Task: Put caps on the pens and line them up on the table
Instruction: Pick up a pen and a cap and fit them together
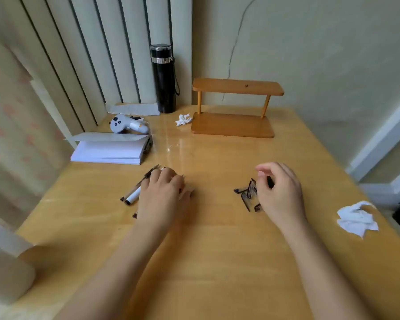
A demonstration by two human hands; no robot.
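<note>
Filling most of the view: glossy honey-coloured wooden table [217,245], far edge against a cream wall. On the far edge, right of centre, low two-tier wooden stand [234,107]; left of it, upright black cylindrical flask [164,79] in the far left corner area. Along the left edge, thick stack of white paper sheets [109,150], with a grey-white handheld controller [127,125] just behind. Near the right edge, crumpled white tissue [356,218]; smaller crumpled white scrap [183,120] beside the stand's left foot. Left of centre, left hand [164,195] palm down, fingers curled loosely over a cluster of slim uncapped pens with white and dark barrels [134,194], touching them; firm grip or mere rest, impossible to tell. Right of centre, right hand [278,188] raised slightly, thumb and fingertips pinched around something small and dark, most likely a cap, directly beside a heap of small dark pen caps [248,195] lying loose on the table.
</note>
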